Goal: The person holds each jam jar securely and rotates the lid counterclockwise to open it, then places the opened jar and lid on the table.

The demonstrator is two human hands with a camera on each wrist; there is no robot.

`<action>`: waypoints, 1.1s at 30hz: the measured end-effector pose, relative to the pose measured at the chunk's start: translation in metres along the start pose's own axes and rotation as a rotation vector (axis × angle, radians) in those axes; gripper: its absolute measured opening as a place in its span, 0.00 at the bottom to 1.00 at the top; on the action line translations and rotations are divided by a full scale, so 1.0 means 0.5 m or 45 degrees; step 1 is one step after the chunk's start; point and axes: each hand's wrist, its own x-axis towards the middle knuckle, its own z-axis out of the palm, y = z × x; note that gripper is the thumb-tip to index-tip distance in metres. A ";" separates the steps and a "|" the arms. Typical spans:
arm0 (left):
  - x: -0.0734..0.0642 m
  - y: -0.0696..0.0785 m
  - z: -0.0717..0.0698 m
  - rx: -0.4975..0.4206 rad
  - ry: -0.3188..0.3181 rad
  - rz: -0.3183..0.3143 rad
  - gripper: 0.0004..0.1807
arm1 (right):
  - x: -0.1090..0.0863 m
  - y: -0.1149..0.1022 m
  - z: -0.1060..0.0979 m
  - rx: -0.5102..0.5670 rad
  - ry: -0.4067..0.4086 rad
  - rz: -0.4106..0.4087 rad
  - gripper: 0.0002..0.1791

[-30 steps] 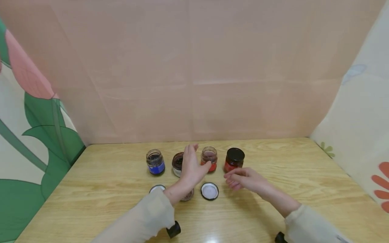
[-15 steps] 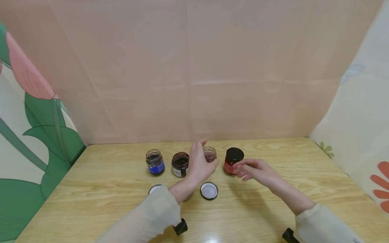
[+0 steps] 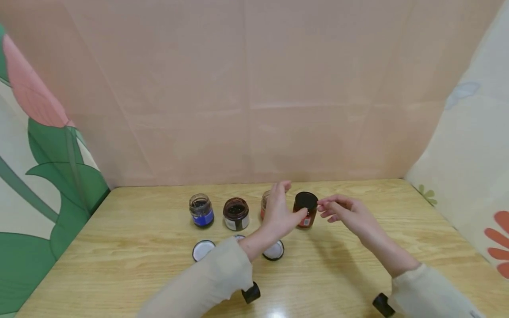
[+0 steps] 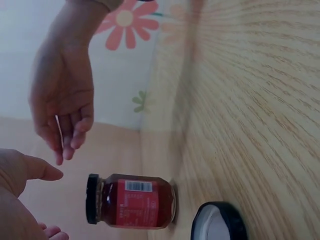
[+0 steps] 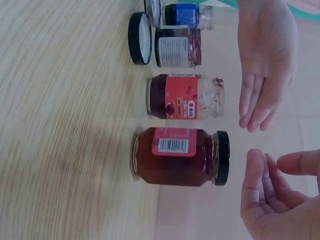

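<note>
A jam jar with a black lid and a red label stands upright at the right end of a row of jars. My left hand hovers over its left side, thumb stretched out in front of it in the head view. My right hand, fingers loosely bent, is close to the right of its lid. In the right wrist view both hands show above the lid, holding nothing. Beside it is an uncapped jar with a red label, mostly hidden behind my left hand in the head view.
Further left stand two more uncapped jars, one with a white label and one with a blue label. Upturned lids lie in front of the row: one at left, one at right, another mostly hidden by my left sleeve.
My left hand has moved right, from above the white-labelled and open red-labelled jars to the lidded jar. My right hand has risen and shifted right, from the jar's front to beside its lid.
</note>
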 end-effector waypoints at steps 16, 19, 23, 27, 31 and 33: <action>0.019 -0.062 0.086 0.090 -0.208 -0.147 0.56 | 0.003 0.020 -0.016 0.022 0.066 0.059 0.20; 0.020 -0.075 0.098 0.065 -0.158 -0.159 0.54 | 0.004 0.019 -0.014 0.027 0.056 0.051 0.20; 0.022 -0.088 0.109 0.086 -0.115 -0.134 0.48 | 0.002 0.015 -0.015 0.021 0.054 0.049 0.21; 0.025 -0.096 0.121 0.127 -0.093 -0.130 0.37 | -0.004 0.016 -0.018 0.016 0.063 0.060 0.21; 0.027 -0.097 0.126 0.145 -0.075 -0.172 0.32 | -0.006 0.020 -0.018 0.017 0.063 0.084 0.21; 0.025 -0.094 0.126 0.127 -0.093 -0.206 0.33 | -0.006 0.022 -0.018 0.020 0.069 0.099 0.21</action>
